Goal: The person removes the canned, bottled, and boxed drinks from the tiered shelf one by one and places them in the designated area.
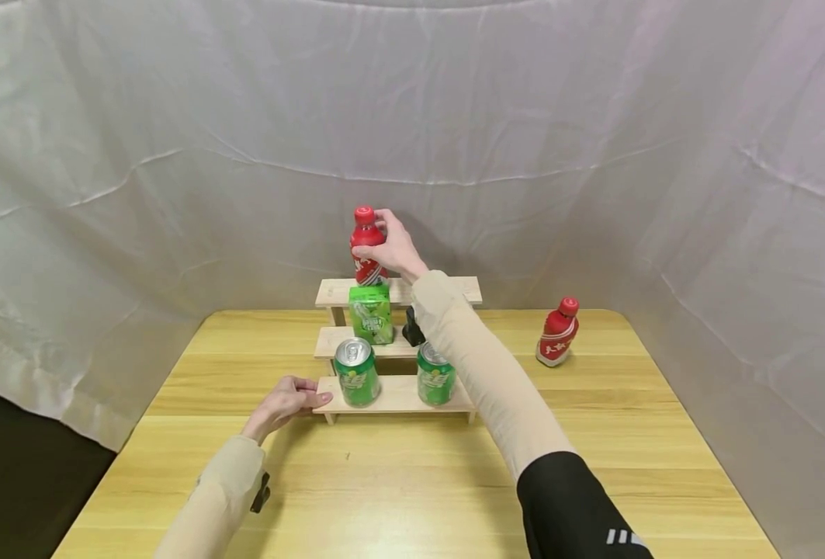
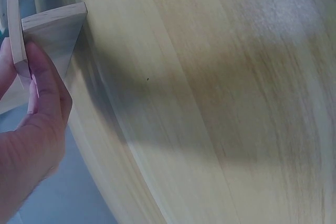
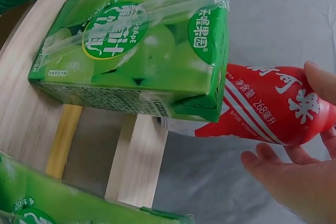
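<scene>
On the top step of a small wooden three-tier stand [image 1: 398, 394] stands a red plastic bottle [image 1: 368, 242]. My right hand [image 1: 396, 247] holds it around the upper part, thumb across the front; white lettering shows on its label in the right wrist view. At the stand's lower left corner, my left hand [image 1: 292, 401] pinches the end of the bottom step board [image 2: 16, 30] between thumb and fingers. Directly in front of the bottle, one tier down, is a green grape juice box [image 1: 371, 317]. A second green juice box [image 3: 31, 203] shows in the right wrist view, hidden behind my forearm in the head view.
Two green soda cans, a left one [image 1: 357, 373] and a right one [image 1: 436, 376], stand on the bottom step. Another red bottle [image 1: 558, 332] stands on the wooden table [image 1: 398, 481] at right. Grey cloth [image 1: 412, 101] hangs close behind the stand and along the sides.
</scene>
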Motion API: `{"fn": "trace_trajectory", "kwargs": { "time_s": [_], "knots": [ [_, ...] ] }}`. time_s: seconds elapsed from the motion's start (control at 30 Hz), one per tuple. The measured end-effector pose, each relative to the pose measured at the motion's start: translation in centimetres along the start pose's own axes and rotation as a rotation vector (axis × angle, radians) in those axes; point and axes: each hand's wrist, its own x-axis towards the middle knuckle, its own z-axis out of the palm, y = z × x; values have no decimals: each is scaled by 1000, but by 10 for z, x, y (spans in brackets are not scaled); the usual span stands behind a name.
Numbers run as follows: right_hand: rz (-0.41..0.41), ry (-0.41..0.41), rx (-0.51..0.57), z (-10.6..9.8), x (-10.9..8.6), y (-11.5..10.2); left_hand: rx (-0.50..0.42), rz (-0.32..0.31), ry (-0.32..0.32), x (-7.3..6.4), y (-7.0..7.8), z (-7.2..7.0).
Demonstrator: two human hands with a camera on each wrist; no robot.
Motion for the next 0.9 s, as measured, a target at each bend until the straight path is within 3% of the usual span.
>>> {"fn": "trace_trajectory", "kwargs": {
  "time_s": [0.47,0.9],
  "knots": [
    [-74,53,-71,-4,-7,1,3,-10,21,1,0,3],
    [-135,99,-22,-34,-20,-3,29,-23,26,-2,1,2]
  ]
}}
